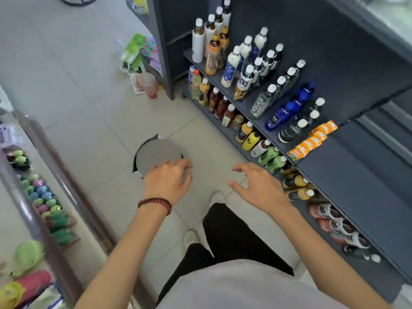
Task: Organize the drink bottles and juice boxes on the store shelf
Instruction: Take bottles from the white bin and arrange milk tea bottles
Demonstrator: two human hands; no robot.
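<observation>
A dark grey store shelf (347, 166) runs along the right. Its upper level carries rows of bottles: white ones (198, 43), orange juice bottles (213, 55), milky blue-label bottles (230, 70), dark bottles with white caps (265, 101) and blue bottles (287, 113). Orange juice boxes (312, 140) lie in a row at the shelf's front edge. The lower level holds brown, yellow and green bottles (250, 140). My left hand (168, 178) and my right hand (259, 185) hover over the floor with fingers spread, holding nothing, left of the shelf.
A round grey stool (156, 156) stands on the tiled floor under my left hand. A counter (40, 197) with colourful small goods runs along the left. A plastic cup (148, 84) and bags sit by the shelf's far end. My legs and shoes are below.
</observation>
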